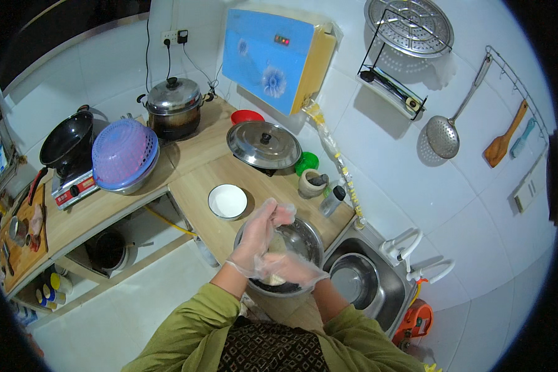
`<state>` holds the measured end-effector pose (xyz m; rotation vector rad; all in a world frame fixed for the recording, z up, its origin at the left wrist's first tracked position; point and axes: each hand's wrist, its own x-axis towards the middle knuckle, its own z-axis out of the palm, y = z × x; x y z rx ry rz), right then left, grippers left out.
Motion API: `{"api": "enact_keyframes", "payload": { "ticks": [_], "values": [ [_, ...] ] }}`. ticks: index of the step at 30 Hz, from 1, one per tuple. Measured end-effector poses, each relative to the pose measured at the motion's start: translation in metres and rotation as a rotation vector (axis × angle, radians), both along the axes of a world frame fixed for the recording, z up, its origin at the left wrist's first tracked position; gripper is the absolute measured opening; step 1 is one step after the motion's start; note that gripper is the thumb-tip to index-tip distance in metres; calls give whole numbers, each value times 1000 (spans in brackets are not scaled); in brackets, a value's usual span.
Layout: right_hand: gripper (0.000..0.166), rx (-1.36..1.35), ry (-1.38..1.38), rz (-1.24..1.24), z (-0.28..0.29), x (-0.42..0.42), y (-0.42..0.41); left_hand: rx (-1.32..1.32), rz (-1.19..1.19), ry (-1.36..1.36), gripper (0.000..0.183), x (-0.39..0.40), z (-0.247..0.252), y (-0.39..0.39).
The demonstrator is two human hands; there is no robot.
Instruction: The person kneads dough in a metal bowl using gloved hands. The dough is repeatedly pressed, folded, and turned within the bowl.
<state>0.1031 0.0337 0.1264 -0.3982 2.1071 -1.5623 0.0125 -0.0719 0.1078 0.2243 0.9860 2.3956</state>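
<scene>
Both my hands wear clear plastic gloves and are raised above a stainless steel mixing bowl (312, 232). My left hand (262, 230) reaches over the bowl's left side with its fingers extended and nothing in it. Across the inner side of my left wrist lies my right hand (290, 269), touching it near the glove's cuff; whether its fingers pinch the plastic is hidden. Between and below the hands, pale dough (275, 280) shows in the bowl, partly covered by them. A white enamel bowl (228, 202) with white contents or a white interior stands just beyond my left hand.
To the right, a sink (395, 297) holds a metal basin (353, 279) beside white taps (402, 249). A lidded pan (264, 144), a stone mortar (310, 186) and a bottle (332, 202) stand behind the bowl. Leftward are a purple colander (124, 153) and a wok (67, 139).
</scene>
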Motion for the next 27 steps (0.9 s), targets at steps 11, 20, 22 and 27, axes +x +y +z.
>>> {"api": "enact_keyframes", "payload": {
  "ticks": [11, 20, 22, 27],
  "values": [
    [67, -1436, -34, -482, 18, -46, 31, -789, -160, 627, 36, 66, 3, 9],
    [58, -1423, -26, -572, 18, -59, 11, -779, -131, 1154, 24, 56, 1, -5],
    [57, -1429, 43, -564, 15, -59, 8, -741, -155, 1204, 25, 60, -2, -10],
    [43, -1486, -18, -714, 18, -52, 2, -677, -268, 1219, 25, 75, 0, -20]
  ]
}}
